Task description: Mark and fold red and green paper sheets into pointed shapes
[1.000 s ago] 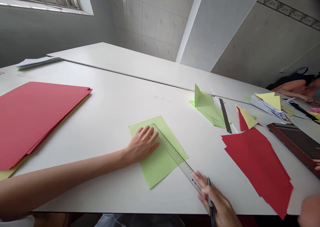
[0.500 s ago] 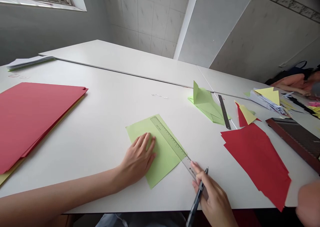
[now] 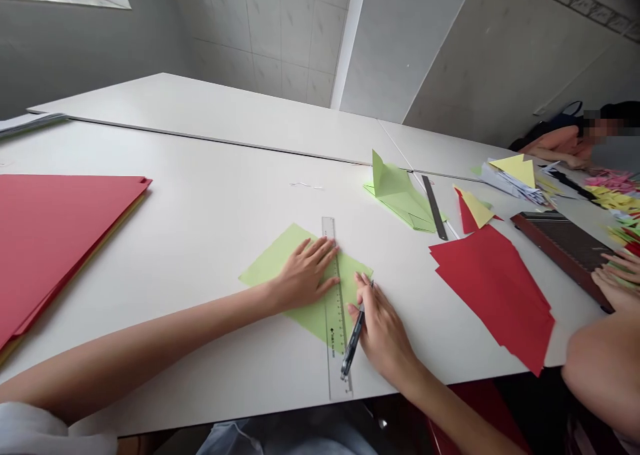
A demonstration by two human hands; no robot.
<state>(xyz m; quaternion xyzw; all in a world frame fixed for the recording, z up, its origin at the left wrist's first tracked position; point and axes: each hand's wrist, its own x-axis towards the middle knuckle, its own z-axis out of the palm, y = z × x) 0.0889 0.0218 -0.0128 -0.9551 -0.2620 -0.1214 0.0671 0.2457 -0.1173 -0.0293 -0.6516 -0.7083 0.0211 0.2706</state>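
A light green sheet of paper [image 3: 270,265] lies on the white table in front of me, one corner pointing left. Across its right half runs a clear plastic ruler [image 3: 335,335], its lower end reaching past the sheet toward the table's near edge. My left hand [image 3: 307,275] rests flat on the paper and ruler, fingers outstretched, fingertips on the ruler. Just right of the ruler, my right hand [image 3: 385,335] grips a dark pen [image 3: 354,341] that slants down toward the ruler's lower end. Its fingertips are by the sheet's right corner.
At left is a stack of large red sheets [image 3: 60,241]. Folded green paper [image 3: 405,201], a dark ruler [image 3: 434,208], red sheets [image 3: 495,295] and a paper trimmer [image 3: 555,245] occupy the right. A neighbour's hand [image 3: 617,278] is beside the trimmer; another person sits farther back.
The ruler has swung from a diagonal to nearly straight away from me, and the paper has turned. My left hand has moved right onto the ruler; my right hand has come off it, keeping the pen.
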